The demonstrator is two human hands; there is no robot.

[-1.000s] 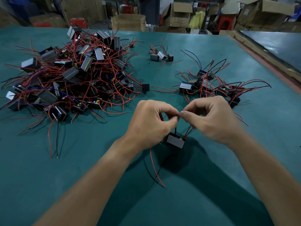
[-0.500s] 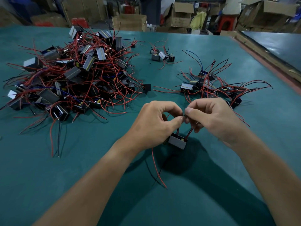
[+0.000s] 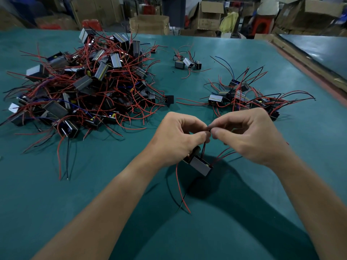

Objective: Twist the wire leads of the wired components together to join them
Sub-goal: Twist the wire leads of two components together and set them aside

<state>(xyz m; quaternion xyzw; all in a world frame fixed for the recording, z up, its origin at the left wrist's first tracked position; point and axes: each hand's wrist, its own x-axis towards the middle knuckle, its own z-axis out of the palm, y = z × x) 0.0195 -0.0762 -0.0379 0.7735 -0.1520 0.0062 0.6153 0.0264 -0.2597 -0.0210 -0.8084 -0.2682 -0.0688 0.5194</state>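
**Twist Liable to Slip**

On the green table (image 3: pixel 56 203), big tangled pile (image 3: pixel 90 87) to the left, smaller pile (image 3: pixel 242 98) to the right. Left hand (image 3: pixel 176 139) and right hand (image 3: pixel 249 136) each pinching wire leads (image 3: pixel 205 147) thumb to forefinger, almost tip to tip. Component (image 3: pixel 201 165) just below, near the table's middle. Likely to drag the twist open if pinched too loosely; apt to snap strands if overwound. No legible writing; cardboard boxes (image 3: pixel 208 14) too blurred.
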